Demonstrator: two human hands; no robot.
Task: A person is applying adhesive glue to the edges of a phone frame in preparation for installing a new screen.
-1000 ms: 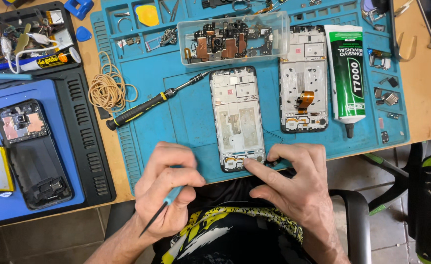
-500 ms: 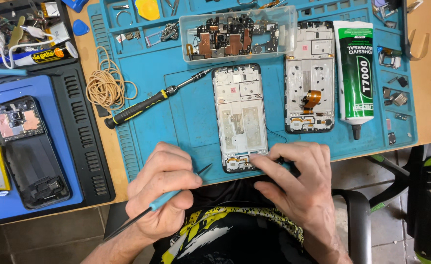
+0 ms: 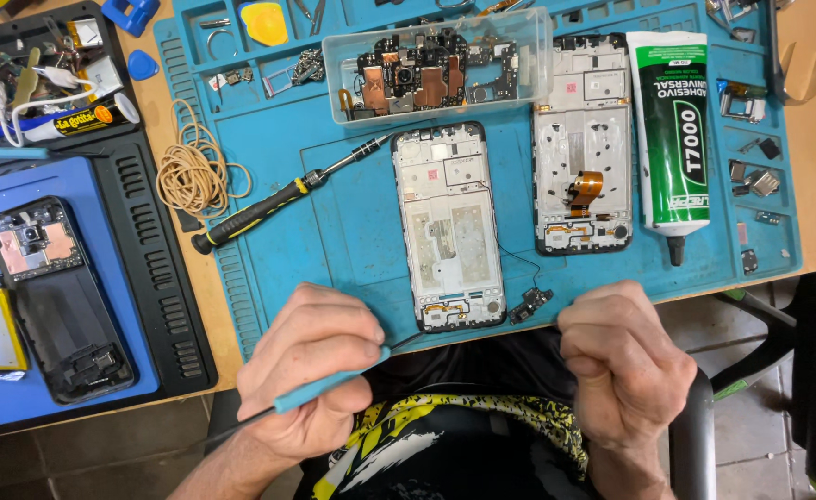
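Change: right hand (image 3: 625, 361) off phone frame (image 3: 449, 227) since 0.5 s ago.
L hand (image 3: 311, 370): pinching blue tweezers (image 3: 320, 392).
R hand: clenched fist, empty.

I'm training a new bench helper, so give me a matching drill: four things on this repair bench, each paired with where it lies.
Things:
1. screwdriver
2. glue tube
3. rubber bands
4. clear parts box

Places:
A. right part of the blue mat
B. at the mat's left edge
C. above the middle phone frame
D. slanted, left of the middle frame

Pairs: 1-D, 2-A, 3-B, 4-C
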